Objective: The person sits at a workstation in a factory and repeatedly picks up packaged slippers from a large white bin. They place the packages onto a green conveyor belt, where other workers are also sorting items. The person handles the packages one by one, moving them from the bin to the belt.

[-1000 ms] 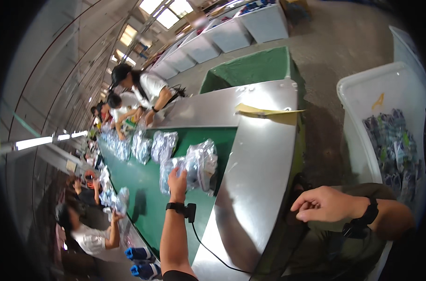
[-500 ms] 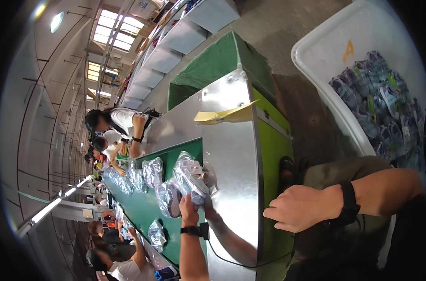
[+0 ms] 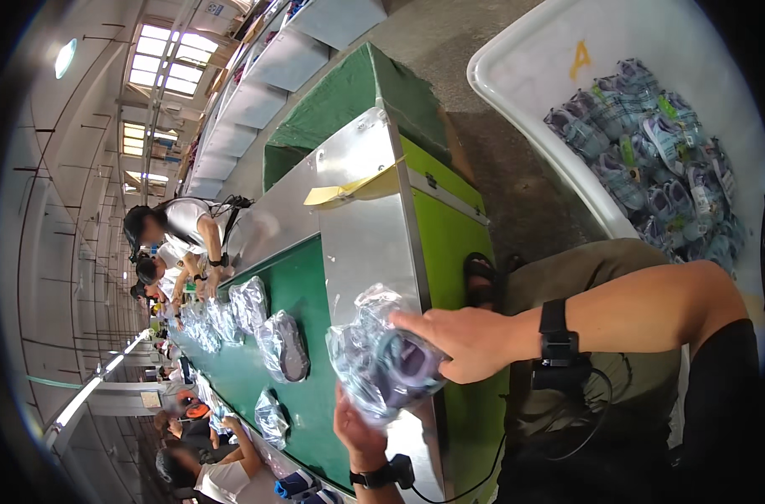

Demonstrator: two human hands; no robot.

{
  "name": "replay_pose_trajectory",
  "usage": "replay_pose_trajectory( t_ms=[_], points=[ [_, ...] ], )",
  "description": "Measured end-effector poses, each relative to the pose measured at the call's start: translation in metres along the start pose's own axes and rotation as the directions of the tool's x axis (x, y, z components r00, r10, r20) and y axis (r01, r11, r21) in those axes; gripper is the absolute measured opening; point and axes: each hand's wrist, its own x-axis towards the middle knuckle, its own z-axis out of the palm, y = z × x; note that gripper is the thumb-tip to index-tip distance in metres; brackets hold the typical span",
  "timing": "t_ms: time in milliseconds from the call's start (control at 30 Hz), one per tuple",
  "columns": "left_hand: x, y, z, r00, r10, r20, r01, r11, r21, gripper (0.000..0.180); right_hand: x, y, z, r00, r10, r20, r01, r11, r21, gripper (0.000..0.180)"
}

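Observation:
A pair of bluish-purple shoes in a transparent plastic bag is held over the metal end of the conveyor table, slightly blurred. My left hand grips its lower left side, fingers partly behind the plastic. My right hand is closed on its right side, by the opening of one shoe, with the index finger reaching along the top. Beyond them, a bagged shoe lies sole toward me on the green belt. A smaller bagged shoe lies left of it.
More bagged shoes line the belt toward co-workers on the far side. A white tub at right holds many bagged shoes. Yellow paper lies on the metal edge, and a green bin stands beyond.
My left hand has lifted the bagged shoes off the belt's end and drawn them nearer. My right hand has moved left from above my lap onto them. The view has shifted slightly.

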Motion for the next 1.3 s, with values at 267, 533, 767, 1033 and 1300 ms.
replay_pose_trajectory(
  t_ms=[267, 533, 767, 1033, 1300],
  points=[
    [-0.041, -0.029, 0.013, 0.986, -0.138, -0.089, 0.119, 0.973, -0.195, 0.054, -0.015, -0.004, 0.027, 0.995, -0.098, 0.021, 0.090, 0.967, 0.237, 0.088],
    [-0.054, -0.028, 0.022, 0.999, -0.028, -0.046, 0.018, 0.978, -0.207, 0.054, -0.001, -0.011, -0.010, 0.945, -0.197, -0.260, 0.183, 0.980, -0.080, 0.046],
    [-0.055, -0.051, 0.015, 0.984, 0.148, 0.096, -0.160, 0.978, 0.132, 0.107, -0.014, -0.033, -0.021, 0.728, -0.685, -0.027, 0.600, 0.655, -0.459, 0.077],
    [-0.031, -0.051, 0.070, 0.901, -0.032, 0.434, 0.058, 0.997, -0.047, 0.057, -0.106, -0.049, -0.096, 0.687, -0.705, -0.173, 0.425, 0.584, -0.691, 0.045],
    [0.004, -0.061, 0.100, 0.819, -0.257, 0.514, 0.418, 0.880, -0.225, 0.057, -0.282, -0.017, -0.205, 0.465, -0.182, -0.867, -0.173, 0.941, -0.291, 0.074]
  ],
)
